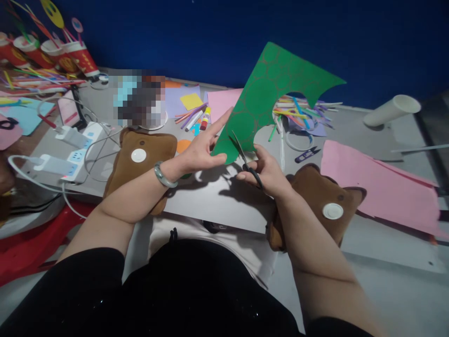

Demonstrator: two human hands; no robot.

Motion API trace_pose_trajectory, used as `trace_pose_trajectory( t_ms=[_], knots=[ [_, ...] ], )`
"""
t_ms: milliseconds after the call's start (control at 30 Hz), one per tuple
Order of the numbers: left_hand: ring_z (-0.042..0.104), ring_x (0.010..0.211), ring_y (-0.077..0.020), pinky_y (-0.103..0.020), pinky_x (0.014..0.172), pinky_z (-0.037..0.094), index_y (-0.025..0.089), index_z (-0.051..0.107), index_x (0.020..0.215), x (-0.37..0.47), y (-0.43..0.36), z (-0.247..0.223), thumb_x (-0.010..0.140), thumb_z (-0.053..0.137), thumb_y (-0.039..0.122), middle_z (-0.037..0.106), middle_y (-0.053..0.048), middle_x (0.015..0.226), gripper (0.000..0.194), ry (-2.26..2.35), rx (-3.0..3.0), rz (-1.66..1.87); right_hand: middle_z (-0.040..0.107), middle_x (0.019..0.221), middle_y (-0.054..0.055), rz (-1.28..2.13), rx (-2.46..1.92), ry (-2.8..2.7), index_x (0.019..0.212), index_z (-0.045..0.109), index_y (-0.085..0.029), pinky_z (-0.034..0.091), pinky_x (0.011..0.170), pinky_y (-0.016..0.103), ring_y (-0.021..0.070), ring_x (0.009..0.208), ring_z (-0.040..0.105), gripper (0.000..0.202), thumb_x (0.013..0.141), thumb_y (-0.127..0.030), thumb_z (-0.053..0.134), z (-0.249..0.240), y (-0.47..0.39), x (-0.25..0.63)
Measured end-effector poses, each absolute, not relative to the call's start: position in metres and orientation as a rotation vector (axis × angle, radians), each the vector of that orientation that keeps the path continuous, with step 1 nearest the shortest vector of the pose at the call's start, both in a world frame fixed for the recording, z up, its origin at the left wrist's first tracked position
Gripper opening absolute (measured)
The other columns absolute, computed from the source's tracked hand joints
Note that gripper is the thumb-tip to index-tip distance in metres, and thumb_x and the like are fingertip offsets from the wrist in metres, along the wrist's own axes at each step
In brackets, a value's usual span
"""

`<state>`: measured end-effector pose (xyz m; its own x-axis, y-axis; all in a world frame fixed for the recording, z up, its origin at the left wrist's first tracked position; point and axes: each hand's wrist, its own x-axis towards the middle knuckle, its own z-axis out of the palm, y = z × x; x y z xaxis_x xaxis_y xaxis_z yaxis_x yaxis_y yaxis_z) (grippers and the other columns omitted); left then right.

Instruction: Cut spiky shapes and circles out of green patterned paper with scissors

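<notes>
Left hand (201,150) and right hand (268,173) both had hold of something: the left pinched the lower end of a green sheet (256,96) between thumb and fingers, while the right was closed around the handles of black scissors (246,164). These pointed up and to the left, away from the person, with a blade across the front of the sheet's lower part. Raised above the desk (345,124), the sheet had its long axis running from the left hand up and rightward; its far end spread right into a sharp tip, and a rounded notch opened on its right edge. White paper (220,203) lay below the hands, between a left brown cushion (121,164) and a right brown cushion (308,192). Farther back were a glue stick (205,119), a white tube (393,111) lying tilted at right, and finally a dark blue wall (210,37).
</notes>
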<state>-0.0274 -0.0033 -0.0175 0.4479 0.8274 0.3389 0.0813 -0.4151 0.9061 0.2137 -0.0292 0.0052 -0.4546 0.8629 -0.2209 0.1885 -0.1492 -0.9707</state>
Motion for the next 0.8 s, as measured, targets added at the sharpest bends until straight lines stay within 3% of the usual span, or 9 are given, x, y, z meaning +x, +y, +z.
trace_pose_trajectory(
  t_ms=[300, 500, 800],
  knots=[
    [0.068, 0.118, -0.0295, -0.048, 0.098, 0.061, 0.031, 0.02, 0.176, -0.022, -0.005, -0.019, 0.085, 0.075, 0.062, 0.05, -0.016, 0.165, 0.111, 0.723, 1.748, 1.044, 0.034, 0.055, -0.016, 1.608, -1.175, -1.633, 0.118, 0.049, -0.026, 0.022, 0.044, 0.023, 0.0078, 0.045, 0.033, 0.092, 0.053, -0.058, 0.106, 0.005, -0.029, 0.212],
    [0.071, 0.111, -0.0295, -0.047, 0.092, 0.063, 0.034, 0.021, 0.176, -0.021, -0.004, -0.026, 0.084, 0.077, 0.064, 0.065, -0.012, 0.148, 0.112, 0.732, 1.752, 1.042, 0.035, 0.062, -0.014, 1.578, -1.157, -1.668, 0.111, 0.051, -0.026, 0.021, 0.045, 0.023, 0.0075, 0.049, 0.035, 0.088, 0.051, -0.059, 0.106, 0.005, -0.028, 0.211],
    [0.071, 0.109, -0.028, -0.045, 0.091, 0.063, 0.032, 0.018, 0.177, -0.024, -0.004, -0.024, 0.084, 0.075, 0.063, 0.058, -0.014, 0.157, 0.113, 0.705, 1.748, 1.029, 0.037, 0.054, -0.015, 1.605, -1.17, -1.646, 0.112, 0.05, -0.026, 0.019, 0.045, 0.023, 0.0077, 0.047, 0.029, 0.091, 0.05, -0.065, 0.104, 0.004, -0.029, 0.213]
  ],
)
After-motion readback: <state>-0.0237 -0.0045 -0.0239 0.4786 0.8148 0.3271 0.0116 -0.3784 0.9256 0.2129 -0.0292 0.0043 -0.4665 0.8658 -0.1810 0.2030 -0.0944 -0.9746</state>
